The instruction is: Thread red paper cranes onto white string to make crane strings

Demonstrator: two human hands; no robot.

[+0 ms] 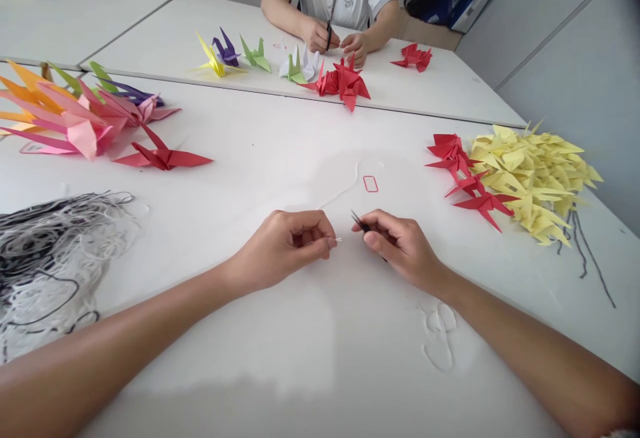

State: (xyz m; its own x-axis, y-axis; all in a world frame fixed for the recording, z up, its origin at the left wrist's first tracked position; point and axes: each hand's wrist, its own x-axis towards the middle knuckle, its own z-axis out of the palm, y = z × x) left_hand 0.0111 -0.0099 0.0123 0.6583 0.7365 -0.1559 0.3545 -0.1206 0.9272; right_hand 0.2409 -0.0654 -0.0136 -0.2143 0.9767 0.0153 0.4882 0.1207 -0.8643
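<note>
One string [339, 239] pinched by left hand [293, 245], pointed tool [361, 223] gripped by right hand [403, 245]; string likely being readied, steady aim needed.

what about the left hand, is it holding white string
Yes, the left hand pinches white string, whose end pokes out toward the right hand.

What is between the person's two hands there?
In the head view, the tip of a white string pokes from the left hand, the points of a dark tool from the right hand; white table shows behind.
</note>
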